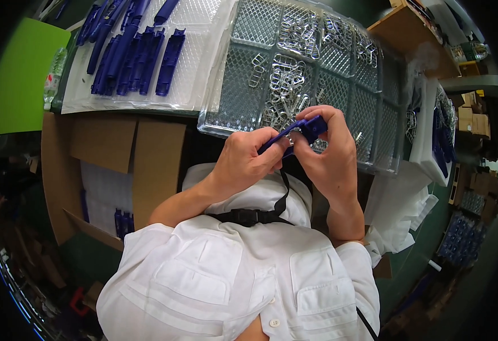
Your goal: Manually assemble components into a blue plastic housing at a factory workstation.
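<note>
Mid-assembly, I judge: my left hand (243, 162) and right hand (328, 150) both pinch one blue plastic part (306, 129) at centre frame, above my chest. Metal clips (286, 85) fill the clear tray (374, 165) at 12 o'clock. More blue parts (132, 51) wait at 10 o'clock; many left.

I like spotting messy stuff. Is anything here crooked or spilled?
Nothing looks spilled or broken. The metal clips lie jumbled in the clear tray, and the blue plastic parts sit in uneven rows. Both hands hold one blue piece.
</note>
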### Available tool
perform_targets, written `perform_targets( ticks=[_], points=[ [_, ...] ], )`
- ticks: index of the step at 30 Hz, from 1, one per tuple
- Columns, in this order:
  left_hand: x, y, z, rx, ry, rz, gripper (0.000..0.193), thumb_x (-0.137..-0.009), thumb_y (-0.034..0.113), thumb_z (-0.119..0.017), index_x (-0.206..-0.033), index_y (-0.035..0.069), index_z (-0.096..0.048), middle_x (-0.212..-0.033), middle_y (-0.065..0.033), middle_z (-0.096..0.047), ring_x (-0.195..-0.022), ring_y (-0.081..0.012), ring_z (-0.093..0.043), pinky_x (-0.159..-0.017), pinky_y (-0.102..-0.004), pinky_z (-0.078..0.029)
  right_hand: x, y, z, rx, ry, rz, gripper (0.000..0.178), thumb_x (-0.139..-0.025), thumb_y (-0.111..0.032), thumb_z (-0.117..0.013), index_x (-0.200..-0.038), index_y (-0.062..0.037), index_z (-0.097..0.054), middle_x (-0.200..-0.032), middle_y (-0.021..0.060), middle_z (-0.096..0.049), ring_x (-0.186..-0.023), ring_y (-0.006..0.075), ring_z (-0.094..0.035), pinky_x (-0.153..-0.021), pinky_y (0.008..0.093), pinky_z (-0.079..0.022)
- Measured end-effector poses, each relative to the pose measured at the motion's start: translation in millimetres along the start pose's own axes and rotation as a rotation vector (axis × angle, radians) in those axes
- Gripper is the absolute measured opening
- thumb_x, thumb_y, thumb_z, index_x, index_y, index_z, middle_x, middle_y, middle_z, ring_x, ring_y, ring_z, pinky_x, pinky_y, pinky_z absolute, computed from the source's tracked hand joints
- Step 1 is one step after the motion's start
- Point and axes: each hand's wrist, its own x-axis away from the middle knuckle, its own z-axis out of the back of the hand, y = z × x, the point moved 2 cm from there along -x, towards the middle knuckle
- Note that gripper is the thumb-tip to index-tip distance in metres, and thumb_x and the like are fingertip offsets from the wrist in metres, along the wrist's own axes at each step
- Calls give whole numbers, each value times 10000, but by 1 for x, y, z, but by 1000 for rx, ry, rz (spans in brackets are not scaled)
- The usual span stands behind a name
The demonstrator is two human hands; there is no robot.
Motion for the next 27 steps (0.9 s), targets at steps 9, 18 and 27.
perform_targets(
  ticks=[9, 18, 27],
  points=[
    [-5, 3, 1, -120, 48, 23, 229, -1031, 192, -682, -911, 0, -716, -672, -12, -698, -608, -69, -644, -567, -253, -511, 3, 13, -5, -5, 4, -24, 287, -873, -17, -781, -1090, -24, -593, -936, 128, -692, -796, 294, -723, -718, 383, -576],
    [10, 39, 33, -307, -107, -361, 365, -1033, 171, -676, -1334, -36, -671, -1112, -159, -708, -961, -236, -694, -841, -323, -545, 18, 36, 23, -423, 289, 265, 451, -784, 161, -777, -1151, -36, -605, -1156, 168, -710, -997, 227, -707, -830, 335, -584],
    [1, 49, 29, -360, 5, -534, 541, -815, 67, -873, -1323, 15, -695, -1201, -168, -696, -1052, -292, -701, -897, -377, -578, 17, 45, 39, -136, 298, 357, 368, -839, 34, -812, -1161, -4, -639, -1158, 220, -721, -1022, 290, -723, -883, 357, -590]
  ],
)
